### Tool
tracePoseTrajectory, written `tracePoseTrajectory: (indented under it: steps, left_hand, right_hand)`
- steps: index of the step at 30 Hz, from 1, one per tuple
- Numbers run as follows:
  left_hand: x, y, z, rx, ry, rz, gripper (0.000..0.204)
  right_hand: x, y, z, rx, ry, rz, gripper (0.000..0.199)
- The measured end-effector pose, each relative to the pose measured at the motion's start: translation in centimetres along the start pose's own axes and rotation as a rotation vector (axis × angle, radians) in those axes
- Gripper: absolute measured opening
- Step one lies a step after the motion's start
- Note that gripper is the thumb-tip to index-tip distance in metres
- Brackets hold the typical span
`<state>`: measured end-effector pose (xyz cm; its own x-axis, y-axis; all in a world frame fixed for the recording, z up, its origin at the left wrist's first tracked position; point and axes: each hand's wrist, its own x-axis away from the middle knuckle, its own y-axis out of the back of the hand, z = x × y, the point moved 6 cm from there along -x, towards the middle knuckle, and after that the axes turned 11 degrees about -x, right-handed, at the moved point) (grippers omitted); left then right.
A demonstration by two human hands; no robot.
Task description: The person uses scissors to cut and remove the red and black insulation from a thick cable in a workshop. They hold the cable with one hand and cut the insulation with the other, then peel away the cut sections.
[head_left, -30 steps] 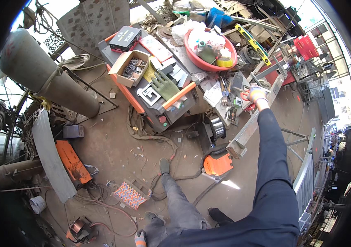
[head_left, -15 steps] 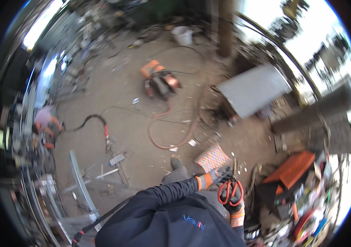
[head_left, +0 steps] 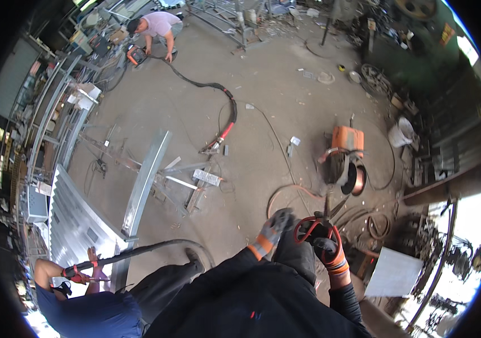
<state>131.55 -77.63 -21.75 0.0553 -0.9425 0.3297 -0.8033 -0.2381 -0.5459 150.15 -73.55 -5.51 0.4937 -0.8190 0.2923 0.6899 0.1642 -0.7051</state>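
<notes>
My right hand (head_left: 326, 249), in a dark glove with an orange cuff, is closed around large red-handled scissors (head_left: 327, 214). Their blades point away from me and stand apart. To the left of them is my left hand (head_left: 276, 226), gloved the same way, with its fingers stretched out and nothing visible in them. It is apart from the scissors. Beyond the blades, on the floor, stands an orange machine (head_left: 348, 138) with a spool of copper-coloured wire (head_left: 356, 179) beside it.
At lower left a person in dark blue (head_left: 91, 310) holds a torch on a black cable (head_left: 156, 246) over corrugated metal sheet (head_left: 77, 219). Far left, another person (head_left: 158, 25) bends over a cable. A steel channel (head_left: 149, 180), hoses (head_left: 285, 188) and a white bucket (head_left: 401, 132) surround me.
My view has swung left, bringing both people and the metal sheet into clearer sight. My left hand has moved away from the scissors, and their blades have spread.
</notes>
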Motion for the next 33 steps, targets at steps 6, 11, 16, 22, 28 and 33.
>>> tracePoseTrajectory:
  steps: [6,11,16,22,28,33]
  left_hand:
    - [-11.0,17.9,-4.9,-0.127,0.187,-0.326,0.05]
    - [-24.0,31.6,-6.0,-0.034,0.354,-0.755,0.049]
    - [-38.3,40.9,-7.1,0.381,0.232,-0.959,0.054]
    - [-57.3,49.5,-6.4,0.693,0.207,-1.137,0.065]
    - [-79.6,64.1,-0.9,0.851,0.225,-1.246,0.069]
    - [-91.6,73.8,-1.4,0.767,0.049,-1.198,0.057]
  right_hand:
    - [-26.2,-1.7,2.3,0.596,0.012,0.11,0.027]
    - [-51.3,-5.6,2.8,0.437,-0.265,0.299,0.037]
    - [-76.1,-13.9,4.3,0.778,-0.457,0.323,0.03]
    - [-100.7,-21.5,-1.0,0.867,-0.969,0.428,0.04]
    - [-126.7,-17.5,-19.5,0.818,-1.266,0.611,0.044]
    - [-142.6,-8.1,-38.7,0.619,-1.615,0.553,0.043]
